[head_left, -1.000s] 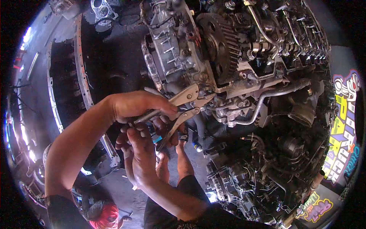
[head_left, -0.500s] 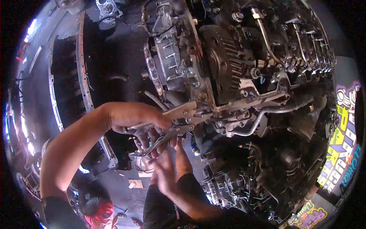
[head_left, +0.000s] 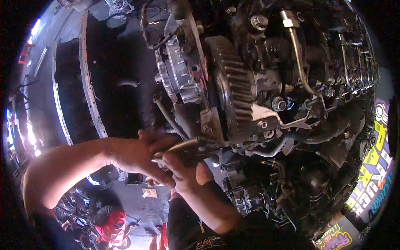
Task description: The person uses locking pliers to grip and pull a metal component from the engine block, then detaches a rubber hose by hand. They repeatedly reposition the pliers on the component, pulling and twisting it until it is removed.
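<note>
A pair of metal locking pliers (head_left: 181, 146) lies between my hands, just off the lower front corner of the engine. My left hand (head_left: 135, 154) comes in from the left and is wrapped round the handle end, with fingers above and thumb below. From the lower right, my right hand (head_left: 181, 171) closes on the underside of the same tool, its thumb pressed against it. The jaws point right into the dark area below the large gear (head_left: 233, 87); whether they touch anything is hidden.
The big engine (head_left: 266, 79) with metal pipes fills the upper right. Long flanged rails (head_left: 89, 83) stand at left. More engine parts (head_left: 254, 196) lie below right. A person in a red shirt (head_left: 114, 227) is at the bottom left; cardboard (head_left: 149, 193) lies on the floor.
The pliers have turned and drawn back from the engine's lower edge. My left hand has moved lower and my right hand has come up onto the tool. The view has moved closer to the engine.
</note>
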Tool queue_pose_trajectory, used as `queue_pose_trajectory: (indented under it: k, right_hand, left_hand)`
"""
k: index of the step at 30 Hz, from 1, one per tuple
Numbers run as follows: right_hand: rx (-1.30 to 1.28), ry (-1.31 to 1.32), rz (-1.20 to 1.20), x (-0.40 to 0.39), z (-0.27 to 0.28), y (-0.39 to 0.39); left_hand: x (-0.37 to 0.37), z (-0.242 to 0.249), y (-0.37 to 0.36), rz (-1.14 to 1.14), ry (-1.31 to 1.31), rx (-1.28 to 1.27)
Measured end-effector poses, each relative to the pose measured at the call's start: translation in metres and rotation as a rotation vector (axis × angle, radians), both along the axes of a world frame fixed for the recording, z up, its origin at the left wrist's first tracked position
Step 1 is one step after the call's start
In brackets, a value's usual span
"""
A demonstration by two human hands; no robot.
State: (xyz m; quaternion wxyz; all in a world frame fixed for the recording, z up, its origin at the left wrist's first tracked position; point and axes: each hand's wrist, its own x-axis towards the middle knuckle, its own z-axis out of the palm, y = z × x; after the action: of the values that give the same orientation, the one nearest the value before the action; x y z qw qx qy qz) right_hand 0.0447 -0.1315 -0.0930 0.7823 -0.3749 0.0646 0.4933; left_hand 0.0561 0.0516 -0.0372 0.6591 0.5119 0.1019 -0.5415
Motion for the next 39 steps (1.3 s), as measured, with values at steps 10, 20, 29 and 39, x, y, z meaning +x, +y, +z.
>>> queue_pose_trajectory:
  k: [10, 20, 29, 39]
  right_hand:
    - [-0.101, -0.116, -0.221, -0.013, 0.007, 0.015]
    - [0.129, -0.243, -0.407, -0.002, 0.007, 0.041]
    - [0.191, -0.106, -0.255, 0.000, 0.003, 0.010]
    - [0.280, -0.213, -0.300, 0.009, 0.008, 0.034]
  left_hand:
    - [-0.028, -0.039, -0.003, -0.174, -0.318, 0.068]
    - [-0.017, -0.020, 0.000, -0.078, -0.334, 0.125]
    - [-0.009, -0.010, 0.003, 0.063, -0.297, 0.035]
    - [-0.025, 0.004, -0.012, 0.201, -0.256, 0.318]
